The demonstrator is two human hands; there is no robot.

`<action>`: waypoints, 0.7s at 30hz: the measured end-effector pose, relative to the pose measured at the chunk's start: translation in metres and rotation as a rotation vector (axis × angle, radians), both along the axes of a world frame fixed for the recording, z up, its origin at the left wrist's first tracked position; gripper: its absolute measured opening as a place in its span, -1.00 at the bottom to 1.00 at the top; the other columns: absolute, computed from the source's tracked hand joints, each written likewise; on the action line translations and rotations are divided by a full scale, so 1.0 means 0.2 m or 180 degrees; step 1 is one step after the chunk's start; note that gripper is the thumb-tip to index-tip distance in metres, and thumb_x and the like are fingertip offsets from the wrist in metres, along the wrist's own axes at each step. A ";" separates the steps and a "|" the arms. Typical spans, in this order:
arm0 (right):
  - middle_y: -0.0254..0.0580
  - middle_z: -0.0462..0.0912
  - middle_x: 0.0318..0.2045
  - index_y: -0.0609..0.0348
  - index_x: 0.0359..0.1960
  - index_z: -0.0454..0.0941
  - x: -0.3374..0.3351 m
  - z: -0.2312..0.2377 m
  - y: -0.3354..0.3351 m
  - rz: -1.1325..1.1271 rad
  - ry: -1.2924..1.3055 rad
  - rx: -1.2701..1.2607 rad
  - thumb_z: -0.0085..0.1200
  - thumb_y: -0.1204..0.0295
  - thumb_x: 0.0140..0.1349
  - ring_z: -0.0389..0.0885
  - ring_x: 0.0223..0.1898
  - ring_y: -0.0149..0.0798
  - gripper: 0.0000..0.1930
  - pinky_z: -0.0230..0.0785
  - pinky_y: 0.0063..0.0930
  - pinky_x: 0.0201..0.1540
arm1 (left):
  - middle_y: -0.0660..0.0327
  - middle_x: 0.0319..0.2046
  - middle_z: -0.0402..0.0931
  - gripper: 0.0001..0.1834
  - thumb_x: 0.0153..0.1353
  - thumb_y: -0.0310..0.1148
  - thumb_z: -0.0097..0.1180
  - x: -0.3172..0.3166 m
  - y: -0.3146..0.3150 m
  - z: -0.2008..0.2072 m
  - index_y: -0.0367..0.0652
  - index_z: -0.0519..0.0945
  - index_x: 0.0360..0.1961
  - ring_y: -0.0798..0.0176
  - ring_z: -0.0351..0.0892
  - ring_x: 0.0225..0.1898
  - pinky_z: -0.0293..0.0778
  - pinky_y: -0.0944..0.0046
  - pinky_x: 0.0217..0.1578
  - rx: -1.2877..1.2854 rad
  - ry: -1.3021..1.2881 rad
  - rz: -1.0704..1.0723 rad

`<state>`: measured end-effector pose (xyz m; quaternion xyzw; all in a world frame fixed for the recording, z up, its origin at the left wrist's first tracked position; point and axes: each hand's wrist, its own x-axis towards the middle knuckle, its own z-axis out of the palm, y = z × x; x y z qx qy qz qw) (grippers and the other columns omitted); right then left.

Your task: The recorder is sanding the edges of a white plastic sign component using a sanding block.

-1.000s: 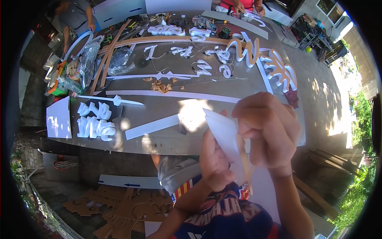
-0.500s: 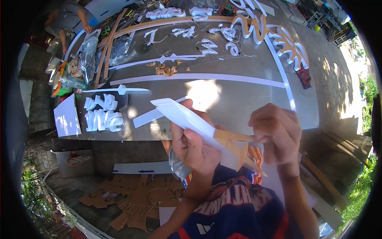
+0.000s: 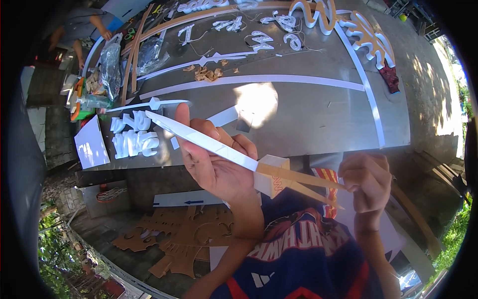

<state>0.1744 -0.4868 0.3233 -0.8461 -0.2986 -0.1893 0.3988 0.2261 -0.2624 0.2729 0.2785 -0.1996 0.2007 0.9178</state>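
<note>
White pointed piece [image 3: 206, 143] was held up at the near edge of the worktop [image 3: 318, 124], lying across the palm of the left hand [image 3: 226, 172], its fingers loosely curled about it. The right hand [image 3: 367, 182], closed, pinched the end of a brown strip [image 3: 298, 176] running off the piece. White letters [image 3: 135, 142] lay at the worktop's near left, crumpled brown scraps [image 3: 208, 74] nearer its middle

A partly open-air sign workshop: white block letters [image 3: 130, 142] lie at nine o'clock on a grey metal-looking worktable [image 3: 318, 124], flat brown cut-out boards [image 3: 179, 261] at seven, leafy green plants [image 3: 450, 249] at four.
</note>
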 end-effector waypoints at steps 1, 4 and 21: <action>-0.29 0.41 -0.61 0.14 -0.57 0.36 -0.02 0.00 0.00 -0.0086 0.0012 -0.0065 0.09 0.49 -0.28 0.44 -0.66 -0.32 -0.82 0.23 -0.50 -0.68 | 0.12 -0.20 0.40 -0.46 0.47 -0.24 -0.32 -0.01 0.01 0.01 -0.31 0.04 0.36 0.47 0.52 -0.40 0.59 0.27 -0.70 0.0065 0.0008 0.0069; -0.32 0.41 -0.62 0.12 -0.58 0.35 -0.07 0.02 -0.01 -0.0309 0.0118 -0.0146 0.10 0.45 -0.25 0.45 -0.66 -0.31 -0.82 0.24 -0.48 -0.65 | 0.15 -0.28 0.39 -0.45 0.46 -0.26 -0.25 -0.02 0.05 0.02 -0.34 0.05 0.35 0.42 0.42 -0.59 0.60 0.17 -0.68 -0.0416 0.0393 0.0194; -0.38 0.48 -0.63 0.04 -0.65 0.24 -0.14 -0.02 -0.02 -0.0768 0.0481 -0.0240 0.00 0.35 0.05 0.44 -0.58 -0.38 -0.78 0.14 -0.50 -0.36 | 0.08 -0.19 0.33 -0.43 0.44 -0.31 -0.24 -0.03 0.25 -0.06 -0.30 -0.01 0.38 0.33 0.52 -0.39 0.58 0.15 -0.64 -0.0419 -0.0334 -0.0263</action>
